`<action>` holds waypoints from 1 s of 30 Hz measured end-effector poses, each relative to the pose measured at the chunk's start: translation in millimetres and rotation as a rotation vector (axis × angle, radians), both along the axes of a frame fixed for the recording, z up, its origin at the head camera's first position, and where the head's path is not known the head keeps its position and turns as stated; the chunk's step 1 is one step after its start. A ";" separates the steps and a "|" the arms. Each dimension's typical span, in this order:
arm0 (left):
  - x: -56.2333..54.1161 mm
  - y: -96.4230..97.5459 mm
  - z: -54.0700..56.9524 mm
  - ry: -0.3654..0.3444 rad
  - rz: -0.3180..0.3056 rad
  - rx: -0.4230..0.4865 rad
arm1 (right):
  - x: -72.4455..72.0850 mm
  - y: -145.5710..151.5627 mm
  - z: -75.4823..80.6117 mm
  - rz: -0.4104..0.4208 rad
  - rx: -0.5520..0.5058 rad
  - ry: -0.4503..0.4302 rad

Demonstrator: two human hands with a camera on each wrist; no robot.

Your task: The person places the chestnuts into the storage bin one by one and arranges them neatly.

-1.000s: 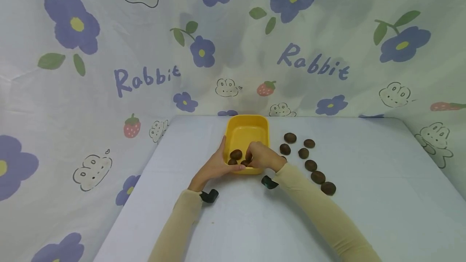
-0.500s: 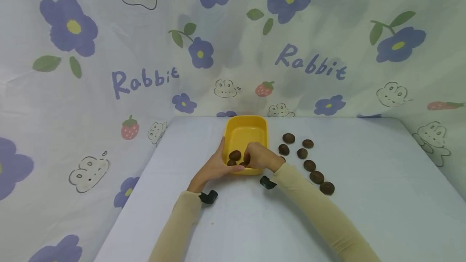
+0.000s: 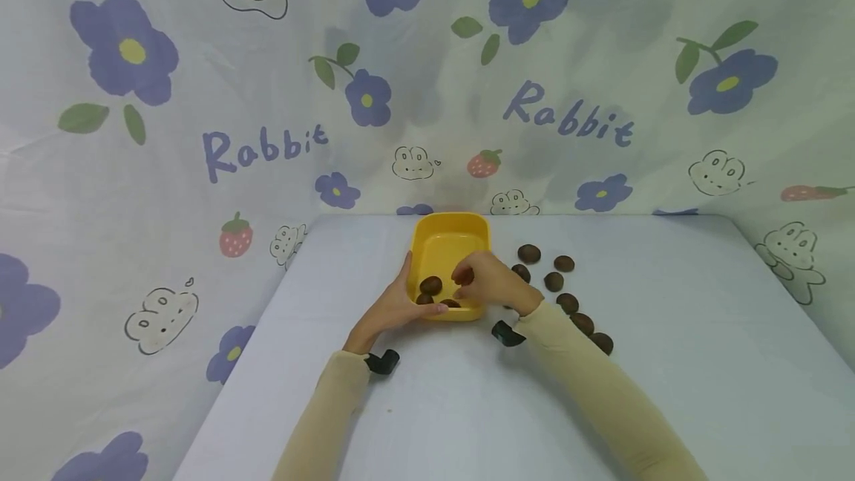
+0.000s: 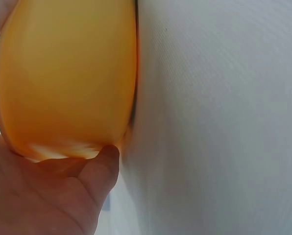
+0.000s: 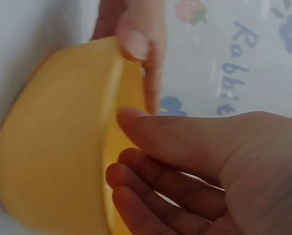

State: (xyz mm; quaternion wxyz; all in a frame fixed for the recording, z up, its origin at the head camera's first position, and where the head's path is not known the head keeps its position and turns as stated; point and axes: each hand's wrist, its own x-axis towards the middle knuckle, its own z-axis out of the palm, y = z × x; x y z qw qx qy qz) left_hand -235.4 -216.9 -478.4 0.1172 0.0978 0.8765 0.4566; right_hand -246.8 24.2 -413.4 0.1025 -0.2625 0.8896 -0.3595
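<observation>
In the head view a yellow plastic tray stands on the white table. Several brown chestnuts lie at its near end. My left hand grips the tray's near left corner, thumb along the front rim; the left wrist view shows this hand against the yellow wall. Over the tray's right side is my right hand, thumb and fingers apart and loosely bent. A dark brown patch shows between them in the head view. The right wrist view shows a gap between thumb and fingers, with nothing gripped there; the fingers' far side is hidden.
More chestnuts lie loose on the table to the right of the tray, some partly behind the right forearm and sleeve. A printed cloth with flowers and rabbits hangs behind the table and along its left side.
My right hand has shifted to the right inside the tray, its fingers spreading, and uncovers a chestnut by the front rim. My left hand keeps its place on the tray.
</observation>
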 end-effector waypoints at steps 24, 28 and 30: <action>-1.8 0.4 1.5 -0.017 0.002 -0.003 | -1.5 127.6 -0.2 -0.439 -0.330 0.175; -1.7 0.4 2.0 -0.020 0.005 -0.003 | -4.2 125.5 -9.5 -0.460 -0.305 0.141; -1.6 -0.1 2.6 -0.021 0.001 -0.004 | -5.5 124.2 -14.1 -0.469 -0.280 0.124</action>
